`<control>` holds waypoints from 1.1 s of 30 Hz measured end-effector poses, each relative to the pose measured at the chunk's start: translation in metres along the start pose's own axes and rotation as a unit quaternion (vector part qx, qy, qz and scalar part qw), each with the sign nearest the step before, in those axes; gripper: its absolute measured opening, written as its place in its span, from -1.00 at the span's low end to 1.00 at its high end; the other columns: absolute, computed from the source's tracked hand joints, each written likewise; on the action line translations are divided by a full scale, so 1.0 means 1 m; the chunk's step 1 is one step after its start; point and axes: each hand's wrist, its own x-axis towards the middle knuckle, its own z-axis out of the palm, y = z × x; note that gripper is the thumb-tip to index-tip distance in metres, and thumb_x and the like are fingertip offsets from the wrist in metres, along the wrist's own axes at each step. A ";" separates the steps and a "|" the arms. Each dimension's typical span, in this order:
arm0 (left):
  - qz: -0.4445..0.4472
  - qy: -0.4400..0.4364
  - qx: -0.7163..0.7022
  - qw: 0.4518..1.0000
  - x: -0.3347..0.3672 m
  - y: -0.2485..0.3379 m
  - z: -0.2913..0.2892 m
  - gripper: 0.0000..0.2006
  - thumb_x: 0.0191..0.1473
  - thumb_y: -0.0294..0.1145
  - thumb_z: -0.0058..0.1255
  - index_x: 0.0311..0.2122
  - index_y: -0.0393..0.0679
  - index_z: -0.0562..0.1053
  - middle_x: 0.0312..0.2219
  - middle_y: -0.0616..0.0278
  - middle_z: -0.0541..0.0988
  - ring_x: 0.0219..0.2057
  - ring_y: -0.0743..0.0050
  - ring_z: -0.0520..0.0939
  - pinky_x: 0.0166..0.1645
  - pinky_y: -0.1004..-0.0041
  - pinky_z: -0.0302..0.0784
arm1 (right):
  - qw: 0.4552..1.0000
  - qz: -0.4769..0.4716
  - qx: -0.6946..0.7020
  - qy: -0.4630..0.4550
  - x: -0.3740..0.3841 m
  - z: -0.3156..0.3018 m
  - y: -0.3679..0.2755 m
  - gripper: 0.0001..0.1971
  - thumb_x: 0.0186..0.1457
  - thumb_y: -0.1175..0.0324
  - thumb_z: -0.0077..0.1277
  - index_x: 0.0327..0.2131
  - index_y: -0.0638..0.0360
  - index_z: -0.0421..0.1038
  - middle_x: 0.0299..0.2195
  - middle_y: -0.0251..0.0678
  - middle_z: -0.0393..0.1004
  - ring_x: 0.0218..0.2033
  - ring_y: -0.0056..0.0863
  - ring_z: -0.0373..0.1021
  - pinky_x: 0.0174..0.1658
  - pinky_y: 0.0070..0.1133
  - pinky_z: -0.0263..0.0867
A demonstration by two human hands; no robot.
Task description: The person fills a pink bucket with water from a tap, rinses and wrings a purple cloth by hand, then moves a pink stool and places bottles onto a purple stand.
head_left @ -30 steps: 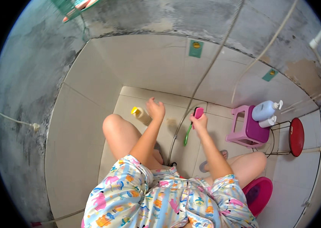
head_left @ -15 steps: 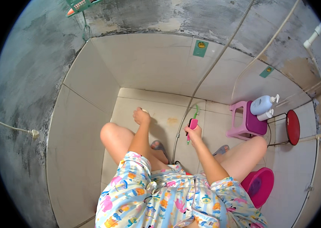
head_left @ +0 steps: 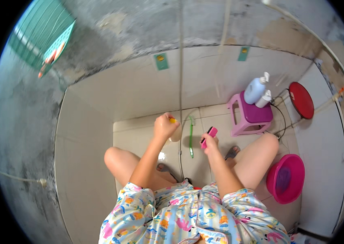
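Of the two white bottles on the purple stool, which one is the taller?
The pump bottle at the stool's back left is taller; the smaller bottle stands lower, to its right.

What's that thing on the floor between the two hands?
In the head view, a green brush lies on the floor tiles between the left hand and the right hand.

left hand (head_left: 164, 126) grips cream bottle (head_left: 175, 132) w/ yellow cap. right hand (head_left: 210, 143) grips pink brush (head_left: 208, 136). between the 2 grips: green brush (head_left: 191, 136). right of the pink-brush grip: pink stool (head_left: 250, 115), 2 white pump bottles (head_left: 259, 91), red round lid (head_left: 301, 100), magenta basin (head_left: 286, 178). shirt (head_left: 188, 217): pastel stripes, cartoon print.
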 end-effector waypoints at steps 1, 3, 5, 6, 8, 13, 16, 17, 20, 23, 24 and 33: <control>0.044 -0.024 -0.026 0.998 -0.002 0.028 0.004 -0.74 -0.33 -0.29 0.07 -0.46 -0.21 0.48 -0.53 0.00 0.54 -0.44 0.07 0.56 -0.30 0.29 0.46 | 0.999 0.020 -0.013 0.021 0.003 -0.003 -0.004 -0.82 -0.23 0.58 -0.02 -0.47 0.18 0.24 -0.62 -0.31 0.29 -0.66 -0.44 0.28 -0.67 -0.51 0.29; 0.092 -0.034 -0.042 0.994 -0.002 0.075 0.014 -0.74 -0.32 -0.33 0.05 -0.45 -0.26 0.48 -0.54 -0.01 0.54 -0.46 0.10 0.56 -0.30 0.33 0.47 | 0.995 0.085 0.046 0.003 -0.005 -0.005 -0.018 -0.72 -0.23 0.56 -0.01 -0.35 0.14 0.22 -0.49 -0.24 0.31 -0.57 -0.37 0.31 -0.62 -0.45 0.34; 0.143 -0.042 -0.104 0.983 -0.003 0.123 0.027 -0.74 -0.32 -0.35 0.06 -0.45 -0.29 0.47 -0.56 -0.01 0.54 -0.50 0.13 0.57 -0.34 0.36 0.47 | 0.989 0.079 0.127 -0.010 -0.011 -0.011 -0.041 -0.61 -0.20 0.54 -0.03 -0.22 0.06 0.17 -0.35 -0.21 0.29 -0.49 -0.32 0.32 -0.57 -0.40 0.37; 0.166 -0.047 -0.112 0.979 -0.002 0.145 0.030 -0.75 -0.31 -0.36 0.08 -0.47 -0.30 0.47 -0.59 0.01 0.53 -0.54 0.17 0.57 -0.37 0.38 0.47 | 0.984 0.041 0.156 -0.074 -0.019 -0.012 -0.058 -0.56 -0.18 0.55 -0.05 -0.15 0.03 0.13 -0.30 -0.24 0.28 -0.47 -0.31 0.32 -0.52 -0.41 0.39; 0.195 -0.062 -0.129 0.970 -0.002 0.194 0.044 -0.75 -0.31 -0.35 0.08 -0.47 -0.30 0.47 -0.60 0.01 0.53 -0.55 0.18 0.57 -0.38 0.39 0.47 | 0.975 -0.022 0.216 -0.053 -0.020 -0.022 -0.098 -0.55 -0.16 0.57 -0.08 -0.12 0.03 0.13 -0.28 -0.27 0.27 -0.43 -0.31 0.32 -0.45 -0.44 0.40; 0.244 -0.083 -0.163 0.952 0.015 0.278 0.103 -0.74 -0.26 -0.35 0.13 -0.46 -0.34 0.47 -0.64 0.12 0.52 -0.60 0.46 0.53 -0.46 0.49 0.44 | 0.942 -0.164 0.287 -0.054 0.016 -0.079 -0.181 -0.65 -0.13 0.59 -0.10 -0.18 0.18 0.19 -0.31 -0.24 0.33 -0.43 -0.34 0.33 -0.44 -0.52 0.37; 0.245 -0.103 -0.184 0.946 0.023 0.313 0.145 -0.73 -0.27 -0.33 0.13 -0.45 -0.32 0.47 -0.61 0.06 0.53 -0.55 0.33 0.56 -0.41 0.44 0.46 | 0.931 -0.128 0.334 -0.070 0.049 -0.114 -0.212 -0.70 -0.11 0.55 -0.07 -0.22 0.21 0.21 -0.32 -0.22 0.33 -0.46 -0.35 0.34 -0.45 -0.53 0.36; 0.241 -0.106 -0.198 0.944 0.027 0.320 0.161 -0.73 -0.29 -0.32 0.12 -0.45 -0.29 0.48 -0.59 0.00 0.54 -0.51 0.20 0.58 -0.37 0.38 0.48 | 0.930 -0.132 0.336 -0.067 0.058 -0.121 -0.219 -0.70 -0.11 0.55 -0.07 -0.22 0.21 0.21 -0.32 -0.22 0.33 -0.46 -0.35 0.34 -0.45 -0.53 0.36; 0.247 -0.140 -0.169 0.944 0.050 0.320 0.208 -0.68 -0.23 -0.32 0.13 -0.34 -0.32 0.47 -0.55 0.02 0.54 -0.51 0.29 0.57 -0.37 0.43 0.47 | 0.926 -0.042 0.372 -0.036 0.073 -0.131 -0.232 -0.71 -0.11 0.52 -0.05 -0.24 0.18 0.20 -0.41 -0.27 0.31 -0.52 -0.44 0.32 -0.56 -0.58 0.30; 0.271 -0.148 -0.154 0.938 0.061 0.315 0.232 -0.64 -0.16 -0.35 0.11 -0.22 -0.34 0.43 -0.54 0.09 0.54 -0.53 0.41 0.55 -0.40 0.49 0.45 | 0.934 -0.019 0.356 -0.038 0.076 -0.129 -0.229 -0.70 -0.08 0.45 -0.01 -0.22 0.17 0.21 -0.39 -0.27 0.32 -0.44 -0.45 0.33 -0.47 -0.53 0.34; 0.293 -0.149 -0.159 0.931 0.060 0.318 0.241 -0.62 -0.12 -0.35 0.09 -0.17 -0.33 0.41 -0.53 0.10 0.54 -0.53 0.41 0.54 -0.39 0.50 0.45 | 0.929 -0.034 0.367 -0.022 0.085 -0.137 -0.224 -0.69 -0.09 0.45 -0.02 -0.21 0.17 0.20 -0.37 -0.27 0.32 -0.42 -0.44 0.34 -0.43 -0.50 0.34; 0.292 -0.116 -0.259 0.913 0.058 0.248 0.259 -0.66 -0.11 -0.33 0.04 -0.21 -0.33 0.42 -0.57 0.07 0.51 -0.54 0.28 0.52 -0.38 0.39 0.43 | 0.926 -0.119 0.330 0.139 0.083 -0.125 -0.197 -0.82 -0.17 0.59 -0.08 -0.39 0.24 0.22 -0.59 -0.23 0.34 -0.63 -0.46 0.34 -0.61 -0.58 0.27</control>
